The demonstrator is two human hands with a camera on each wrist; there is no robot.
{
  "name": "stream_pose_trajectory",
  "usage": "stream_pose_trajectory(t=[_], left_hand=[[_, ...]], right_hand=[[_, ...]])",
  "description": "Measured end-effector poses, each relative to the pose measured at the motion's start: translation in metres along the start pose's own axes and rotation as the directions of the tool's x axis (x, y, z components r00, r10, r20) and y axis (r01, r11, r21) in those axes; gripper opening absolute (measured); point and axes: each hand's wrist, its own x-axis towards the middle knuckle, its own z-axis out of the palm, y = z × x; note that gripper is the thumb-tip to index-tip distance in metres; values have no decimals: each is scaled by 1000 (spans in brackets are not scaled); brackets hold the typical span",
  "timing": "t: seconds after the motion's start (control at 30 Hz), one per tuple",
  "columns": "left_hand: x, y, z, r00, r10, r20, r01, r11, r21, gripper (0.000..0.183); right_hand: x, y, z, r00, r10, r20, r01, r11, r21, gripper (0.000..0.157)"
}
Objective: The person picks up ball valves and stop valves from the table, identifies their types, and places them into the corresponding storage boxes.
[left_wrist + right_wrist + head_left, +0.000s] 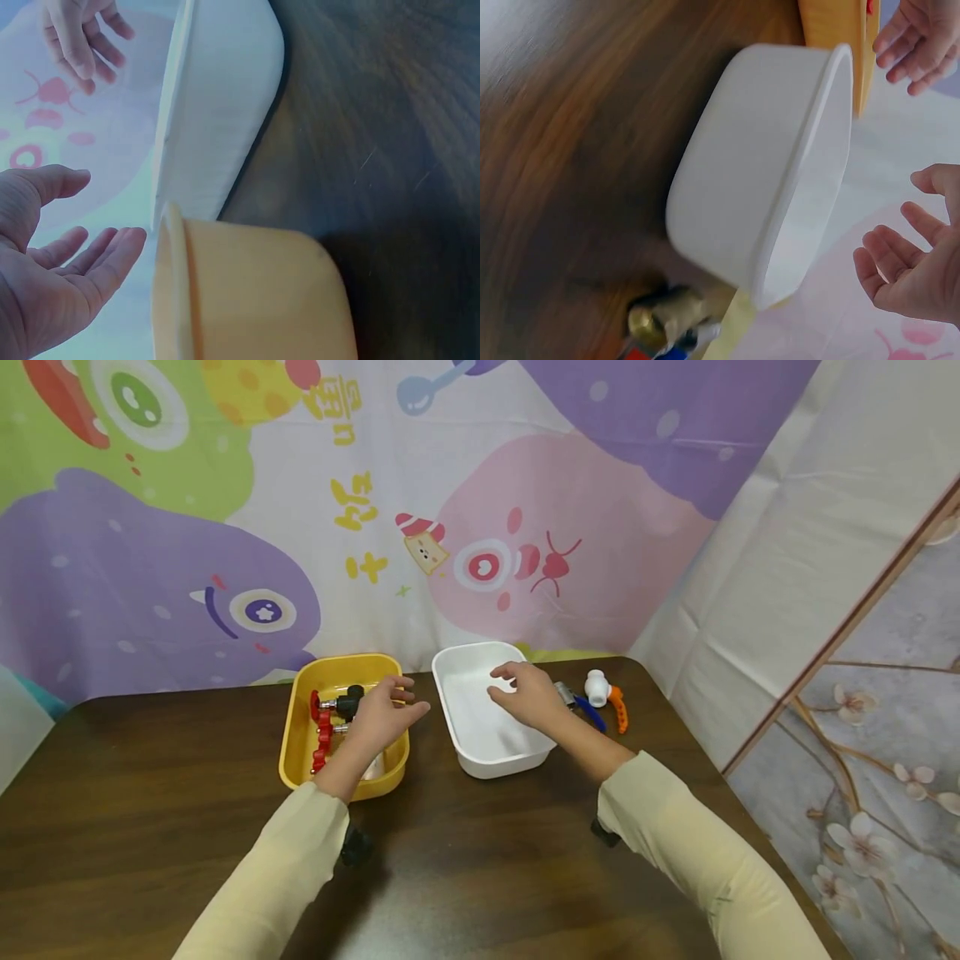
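My left hand (377, 720) hovers over the right side of a yellow tub (287, 745), fingers spread and nothing in them. Inside that tub lie several valves with red handles (324, 739), one with a black body (350, 702); my hand and forearm hide part of the contents. Over the right side of a white tub (504, 768) is my right hand (529, 697), its fingers loosely bent and holding nothing. Both wrist views show the palms above the tub rims, thumbs apart from the fingers.
Right of the white tub lie a metal valve with a blue handle (591, 713) and a white plastic valve (597, 688) with an orange handle (618, 710). A cartoon-print cloth (360, 610) hangs behind the dark wooden table (450, 877). A flowered panel (862, 760) borders the right side.
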Motion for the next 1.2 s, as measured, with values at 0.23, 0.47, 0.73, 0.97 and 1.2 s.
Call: stream_pose_trajectory(t=[0.23, 0.47, 0.73, 0.97, 1.2], left_hand=[[3, -2, 12, 999, 34, -12, -34, 999, -11, 53], [4, 1, 20, 999, 42, -10, -43, 999, -28, 54], [6, -1, 33, 1000, 22, -6, -22, 999, -26, 58], [3, 0, 45, 1000, 15, -8, -16, 998, -56, 58], [-1, 4, 52, 1000, 9, -10, -10, 997, -82, 59]], right_hand=[[-3, 19, -11, 1000, 23, -19, -23, 1000, -13, 36], [-11, 36, -20, 998, 52, -33, -53, 998, -41, 37], [-17, 52, -24, 995, 92, -39, -93, 995, -24, 36], [-21, 63, -25, 988, 142, -55, -144, 989, -30, 36], [-24, 74, -24, 984, 170, -45, -172, 984, -39, 37]])
